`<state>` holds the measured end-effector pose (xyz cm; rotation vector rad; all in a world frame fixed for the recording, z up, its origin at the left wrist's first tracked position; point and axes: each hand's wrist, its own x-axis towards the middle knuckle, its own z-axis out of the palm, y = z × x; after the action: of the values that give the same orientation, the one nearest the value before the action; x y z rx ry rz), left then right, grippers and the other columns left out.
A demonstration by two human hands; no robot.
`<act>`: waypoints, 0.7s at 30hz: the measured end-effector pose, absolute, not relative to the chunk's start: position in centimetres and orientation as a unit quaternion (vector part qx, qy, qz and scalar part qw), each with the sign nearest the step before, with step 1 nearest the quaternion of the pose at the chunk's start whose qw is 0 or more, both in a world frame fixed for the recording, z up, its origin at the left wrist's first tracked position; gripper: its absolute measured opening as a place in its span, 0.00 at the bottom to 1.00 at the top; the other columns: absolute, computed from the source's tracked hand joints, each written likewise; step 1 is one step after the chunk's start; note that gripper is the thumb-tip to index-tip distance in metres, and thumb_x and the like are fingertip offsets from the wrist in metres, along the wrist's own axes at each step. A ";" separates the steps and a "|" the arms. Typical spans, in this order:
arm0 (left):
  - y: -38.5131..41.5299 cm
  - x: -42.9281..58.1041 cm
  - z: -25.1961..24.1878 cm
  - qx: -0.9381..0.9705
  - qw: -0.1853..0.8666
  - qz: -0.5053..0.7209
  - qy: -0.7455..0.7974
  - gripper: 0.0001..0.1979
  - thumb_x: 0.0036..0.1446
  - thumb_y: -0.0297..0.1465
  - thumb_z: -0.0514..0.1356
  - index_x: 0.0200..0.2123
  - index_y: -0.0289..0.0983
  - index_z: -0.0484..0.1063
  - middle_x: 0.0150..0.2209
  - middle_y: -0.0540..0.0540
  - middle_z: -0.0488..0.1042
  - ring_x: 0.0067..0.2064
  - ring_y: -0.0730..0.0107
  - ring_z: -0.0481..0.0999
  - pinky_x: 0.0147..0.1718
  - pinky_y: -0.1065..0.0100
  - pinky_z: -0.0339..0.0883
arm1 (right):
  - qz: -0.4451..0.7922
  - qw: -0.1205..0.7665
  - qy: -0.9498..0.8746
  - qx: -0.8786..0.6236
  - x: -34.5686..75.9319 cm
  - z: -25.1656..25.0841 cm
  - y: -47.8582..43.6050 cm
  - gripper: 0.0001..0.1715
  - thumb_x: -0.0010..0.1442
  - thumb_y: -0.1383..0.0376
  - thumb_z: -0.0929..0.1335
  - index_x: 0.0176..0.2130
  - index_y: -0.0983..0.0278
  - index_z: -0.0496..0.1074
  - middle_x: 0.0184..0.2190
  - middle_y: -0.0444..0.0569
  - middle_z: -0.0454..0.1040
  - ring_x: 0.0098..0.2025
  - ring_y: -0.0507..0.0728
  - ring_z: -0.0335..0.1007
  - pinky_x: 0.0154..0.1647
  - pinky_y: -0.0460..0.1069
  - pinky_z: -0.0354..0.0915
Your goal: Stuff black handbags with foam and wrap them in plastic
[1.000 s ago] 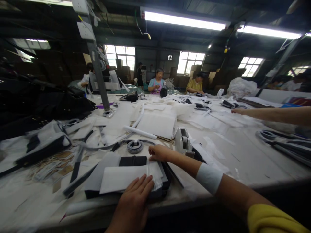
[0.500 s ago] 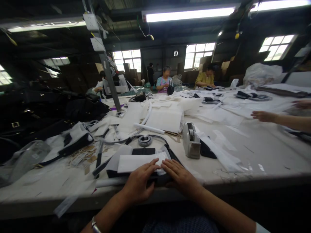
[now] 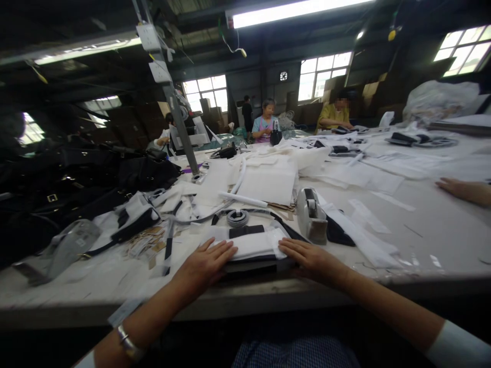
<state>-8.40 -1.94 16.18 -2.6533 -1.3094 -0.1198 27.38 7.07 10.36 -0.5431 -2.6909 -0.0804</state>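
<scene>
A dark bag (image 3: 253, 270) lies at the table's front edge, with a folded white wrapping sheet (image 3: 253, 246) over its top. My left hand (image 3: 202, 263) rests on the bag's left end, its fingers stretched over the sheet. On the right end lies my right hand (image 3: 316, 259), fingers extended and touching the sheet's edge. Both thumbs are mostly hidden. Clear tape seems to cross the sheet near my right fingers. Just behind the bag are its dark strap (image 3: 286, 225) and a wrapped grey coil (image 3: 238, 219). A tape dispenser (image 3: 315, 225) stands to the right.
White sheets (image 3: 264, 179) are stacked mid-table, with a white tube (image 3: 243, 199) before them. Cardboard tags (image 3: 146, 244) and a plastic-wrapped item (image 3: 74, 243) lie left, near piled black bags (image 3: 92, 179). A metal post (image 3: 180, 128) rises behind. A co-worker's hand (image 3: 462, 190) reaches in from the right.
My hands have moved apart, from close together on the sheet's right part to the bag's two ends. The view has shifted slightly, and the co-worker's hand lies farther right.
</scene>
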 end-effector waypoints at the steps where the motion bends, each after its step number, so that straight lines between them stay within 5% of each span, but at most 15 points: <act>1: -1.8 -8.2 15.5 -0.892 0.089 -0.047 -0.440 0.35 0.54 0.18 0.58 0.64 0.38 0.56 0.64 0.40 0.65 0.63 0.61 0.65 0.63 0.51 0.56 | -0.027 0.200 -0.958 -0.203 27.6 10.4 6.9 0.34 0.58 0.70 0.70 0.62 0.71 0.63 0.60 0.63 0.67 0.64 0.66 0.61 0.61 0.60 0.65; 10: -2.2 -7.8 13.2 -0.877 0.088 -0.113 -0.458 0.33 0.54 0.14 0.50 0.63 0.39 0.59 0.61 0.43 0.68 0.62 0.65 0.67 0.59 0.59 0.64 | -0.041 0.210 -0.946 -0.246 22.7 13.2 3.4 0.36 0.65 0.65 0.67 0.68 0.65 0.54 0.67 0.54 0.57 0.69 0.65 0.49 0.69 0.65 0.50; 16: -1.0 -8.7 14.6 -0.893 0.026 -0.104 -0.438 0.27 0.60 0.21 0.55 0.61 0.44 0.62 0.61 0.46 0.69 0.60 0.64 0.70 0.57 0.60 0.67 | -0.033 0.211 -0.943 -0.254 17.9 12.0 4.9 0.29 0.66 0.61 0.67 0.62 0.70 0.64 0.62 0.60 0.66 0.63 0.68 0.62 0.62 0.62 0.65; 21: -0.4 -8.6 15.7 -0.905 0.074 -0.078 -0.412 0.24 0.62 0.22 0.56 0.60 0.45 0.65 0.60 0.44 0.70 0.60 0.58 0.70 0.59 0.48 0.63 | -0.052 0.222 -0.943 -0.243 18.8 10.7 5.0 0.28 0.67 0.62 0.65 0.63 0.69 0.63 0.62 0.60 0.65 0.63 0.67 0.63 0.61 0.62 0.66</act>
<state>-8.64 -0.39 15.73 -2.7167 -1.2360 -0.2356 18.79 4.96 10.70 -0.6710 -2.6058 -0.1430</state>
